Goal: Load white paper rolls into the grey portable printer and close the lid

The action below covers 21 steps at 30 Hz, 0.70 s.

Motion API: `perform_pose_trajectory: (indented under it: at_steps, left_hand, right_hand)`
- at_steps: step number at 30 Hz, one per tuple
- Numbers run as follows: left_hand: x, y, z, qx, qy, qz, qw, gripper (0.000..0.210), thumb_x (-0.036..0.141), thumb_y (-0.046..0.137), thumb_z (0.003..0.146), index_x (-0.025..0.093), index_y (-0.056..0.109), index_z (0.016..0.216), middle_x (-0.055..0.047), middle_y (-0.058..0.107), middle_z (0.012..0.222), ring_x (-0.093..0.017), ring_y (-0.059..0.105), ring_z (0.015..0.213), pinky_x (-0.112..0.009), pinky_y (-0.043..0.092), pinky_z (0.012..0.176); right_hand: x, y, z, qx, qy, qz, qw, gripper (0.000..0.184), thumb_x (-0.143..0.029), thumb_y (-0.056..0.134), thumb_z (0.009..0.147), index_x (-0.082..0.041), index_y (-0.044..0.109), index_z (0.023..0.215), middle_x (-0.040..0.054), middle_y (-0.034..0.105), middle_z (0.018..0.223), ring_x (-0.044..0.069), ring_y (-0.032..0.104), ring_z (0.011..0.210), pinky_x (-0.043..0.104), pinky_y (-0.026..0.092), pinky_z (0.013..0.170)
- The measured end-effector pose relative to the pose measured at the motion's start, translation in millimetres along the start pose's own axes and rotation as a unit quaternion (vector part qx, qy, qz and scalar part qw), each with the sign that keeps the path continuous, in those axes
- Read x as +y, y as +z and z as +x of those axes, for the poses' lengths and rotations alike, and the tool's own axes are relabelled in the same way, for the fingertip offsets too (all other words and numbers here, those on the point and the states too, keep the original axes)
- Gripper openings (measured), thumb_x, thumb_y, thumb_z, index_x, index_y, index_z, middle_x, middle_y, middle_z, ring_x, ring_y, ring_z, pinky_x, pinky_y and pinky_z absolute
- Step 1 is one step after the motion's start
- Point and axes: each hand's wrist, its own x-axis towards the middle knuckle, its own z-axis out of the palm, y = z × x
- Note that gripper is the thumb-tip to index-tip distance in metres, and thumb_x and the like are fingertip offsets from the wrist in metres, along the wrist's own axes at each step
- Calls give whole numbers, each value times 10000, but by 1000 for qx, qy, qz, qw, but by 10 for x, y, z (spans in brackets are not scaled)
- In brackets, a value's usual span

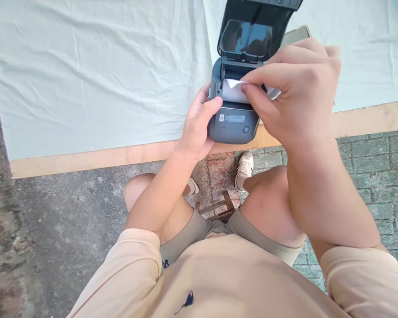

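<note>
A dark grey label printer (234, 128) is held at the table's front edge, its lid (255, 31) swung up and back. My left hand (199, 121) is wrapped round the printer's left side, thumb on the top rim. Inside the open bay lies a white paper roll (232, 93). My right hand (295, 84) pinches the loose end of the paper between thumb and forefinger, above the bay's right side. More white paper shows behind those fingers, partly hidden. On the printer's front sit a label with blurred print and a round power button.
A pale cloth (119, 79) with wrinkles covers the wooden table (86, 159). Behind my right hand a phone (296, 35) lies on the cloth, partly covered. Below are my legs, a wooden stool (227, 205) and a brick floor (378, 168).
</note>
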Motion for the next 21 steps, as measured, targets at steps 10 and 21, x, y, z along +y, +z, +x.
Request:
perform_pose_trajectory:
  at_steps: [10, 21]
  left_hand:
    - [-48, -102, 26, -8, 6, 1, 1000, 350, 310, 752, 806, 215, 626, 1119, -36, 690, 1030, -337, 524, 1492, -486, 537, 1167]
    - [-48, -112, 16, -6, 20, 24, 1000, 536, 419, 846, 682, 235, 626, 1135, -33, 711, 1030, -369, 531, 1483, -517, 507, 1204]
  right_hand:
    - [46, -14, -85, 72, -109, 173, 976, 195, -427, 634, 934, -280, 699, 824, 43, 646, 790, 264, 626, 918, 508, 451, 929]
    - [197, 0, -21, 131, -220, 134, 957, 236, -446, 570, 919, -279, 659, 1060, 52, 642, 1095, 260, 607, 1103, 470, 472, 1006]
